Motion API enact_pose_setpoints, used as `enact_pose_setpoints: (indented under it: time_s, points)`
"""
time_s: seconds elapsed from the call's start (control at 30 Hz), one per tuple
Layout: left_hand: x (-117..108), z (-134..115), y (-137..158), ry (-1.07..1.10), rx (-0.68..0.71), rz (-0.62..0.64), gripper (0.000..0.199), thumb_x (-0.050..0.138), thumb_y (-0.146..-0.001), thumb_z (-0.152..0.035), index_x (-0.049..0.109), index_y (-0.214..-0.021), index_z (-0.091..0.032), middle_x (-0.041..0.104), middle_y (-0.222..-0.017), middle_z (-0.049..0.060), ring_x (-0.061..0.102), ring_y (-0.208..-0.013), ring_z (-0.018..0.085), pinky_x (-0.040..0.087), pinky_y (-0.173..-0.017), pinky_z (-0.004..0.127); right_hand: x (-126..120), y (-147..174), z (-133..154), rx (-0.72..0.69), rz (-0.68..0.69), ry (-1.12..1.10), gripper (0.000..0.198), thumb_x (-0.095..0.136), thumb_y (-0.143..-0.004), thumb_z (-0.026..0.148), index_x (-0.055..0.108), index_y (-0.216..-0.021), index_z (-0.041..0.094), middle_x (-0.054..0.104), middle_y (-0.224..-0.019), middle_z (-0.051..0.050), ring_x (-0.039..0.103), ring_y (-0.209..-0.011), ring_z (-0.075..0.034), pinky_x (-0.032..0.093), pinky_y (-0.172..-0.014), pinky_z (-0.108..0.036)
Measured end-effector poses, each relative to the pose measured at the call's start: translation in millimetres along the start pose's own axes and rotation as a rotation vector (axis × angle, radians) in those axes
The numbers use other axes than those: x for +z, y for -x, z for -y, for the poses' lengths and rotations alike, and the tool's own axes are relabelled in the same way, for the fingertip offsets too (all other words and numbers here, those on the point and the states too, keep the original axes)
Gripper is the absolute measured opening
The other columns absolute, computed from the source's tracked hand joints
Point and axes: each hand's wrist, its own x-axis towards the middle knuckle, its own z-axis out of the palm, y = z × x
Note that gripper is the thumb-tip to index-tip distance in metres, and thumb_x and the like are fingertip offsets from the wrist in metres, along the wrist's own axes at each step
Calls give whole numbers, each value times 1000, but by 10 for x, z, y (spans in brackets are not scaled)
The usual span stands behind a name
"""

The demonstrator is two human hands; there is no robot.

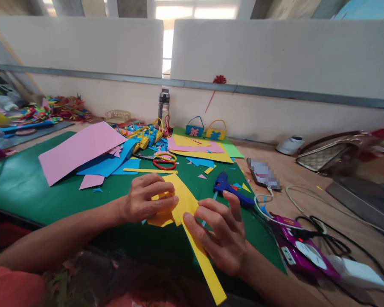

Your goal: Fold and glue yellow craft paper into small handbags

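My left hand (149,198) is closed around a folded yellow paper or foam piece (161,219) above the front of the green board. Between the thumb and fingers of my right hand (222,232) is a long yellow strip (208,269), its upper end against the folded piece and its lower end hanging toward me. A flat yellow sheet (184,191) lies just behind both hands. Right of that rests a blue glue gun (223,183), close to my right fingertips. Scissors (164,162) with red and yellow handles lie beyond my left hand, behind another thin yellow strip (141,171).
Pink sheets (81,149) and blue sheets (115,164) cover the board's left. Behind stand two small bags, blue (192,130) and yellow (216,134), and a bottle (164,106). On the right are a phone (262,172), a purple power strip (302,247) and loose cables.
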Motion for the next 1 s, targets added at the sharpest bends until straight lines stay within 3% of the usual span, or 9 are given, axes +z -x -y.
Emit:
enact_pose_setpoints:
  time_s: [0.13, 0.33, 0.57, 0.7, 0.9, 1.0]
  points:
    - [-15, 71, 34, -98, -30, -3, 10, 51, -80, -15, 60, -85, -15, 64, -81, 9, 53, -70, 15, 45, -59, 28, -34, 7, 20, -46, 9, 10, 18, 50, -79, 8, 65, -87, 13, 61, -73, -2, 57, -91, -18, 28, -99, -48]
    - [2, 280, 138, -270, -247, 16, 16, 61, -72, -13, 57, -88, -16, 62, -80, 6, 54, -71, 15, 46, -62, 27, -32, 7, 49, -79, -35, 26, 18, 49, -80, 9, 66, -83, 13, 62, -71, -1, 59, -88, -16, 27, -100, -47]
    - [53, 272, 127, 39, -626, 86, 17, 56, -71, -13, 61, -87, -15, 62, -82, 6, 60, -77, 16, 48, -67, 26, -37, 23, 62, -76, -7, 9, 22, 45, -81, 9, 67, -83, 13, 62, -69, -1, 58, -90, -16, 20, -104, -45]
    - [44, 256, 68, 167, -752, 89, 16, 55, -70, -11, 63, -84, -15, 64, -79, 5, 59, -74, 15, 47, -66, 25, -48, 37, 79, -68, 30, 28, 23, 44, -83, 9, 66, -84, 14, 63, -70, -1, 58, -90, -15, 21, -104, -44]
    - [40, 256, 54, 187, -803, 87, 20, 54, -69, -8, 64, -86, -13, 63, -72, 3, 55, -62, 11, 43, -53, 20, -52, 23, 66, -68, 44, 27, 26, 40, -84, 9, 66, -87, 13, 63, -70, -1, 59, -89, -15, 19, -104, -45]
    - [34, 214, 75, 124, -613, 53, 19, 57, -72, -12, 62, -91, -13, 62, -81, 6, 57, -72, 13, 47, -61, 22, -60, 3, 62, -62, 64, 37, 25, 41, -84, 10, 66, -86, 13, 63, -70, -2, 59, -88, -16, 20, -103, -44]
